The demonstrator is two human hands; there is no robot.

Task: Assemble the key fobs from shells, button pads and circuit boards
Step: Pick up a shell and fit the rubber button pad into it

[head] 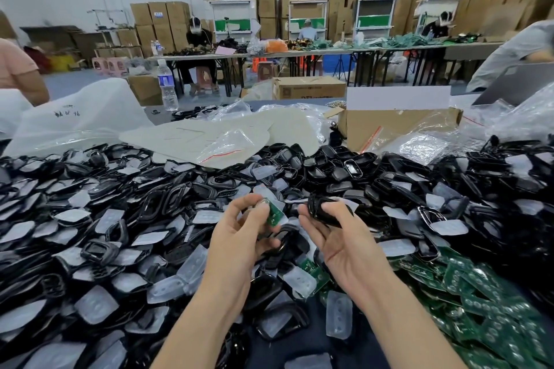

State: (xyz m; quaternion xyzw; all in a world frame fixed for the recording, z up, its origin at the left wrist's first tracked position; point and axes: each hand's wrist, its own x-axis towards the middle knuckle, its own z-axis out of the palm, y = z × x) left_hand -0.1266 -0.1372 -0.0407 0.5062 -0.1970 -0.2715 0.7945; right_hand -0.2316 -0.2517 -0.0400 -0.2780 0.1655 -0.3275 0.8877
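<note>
Head view: above a worktop (pixel 308 313) heaped with loose parts, the person's left hand (pixel 239 231) pinches a green board (pixel 274 213) at its fingertips. The right hand (pixel 338 237) is curled around a black shell (pixel 328 213). The two parts are near each other, not touching. Clear pads (pixel 338 311) lie scattered below, with more boards at lower right. The board is held only by an edge, so it could slip into the heap. Offered tilted or reversed, it would likely jam in the shell.

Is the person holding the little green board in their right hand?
No, the green circuit board is pinched in the left hand, while the right hand holds a black shell.
</note>
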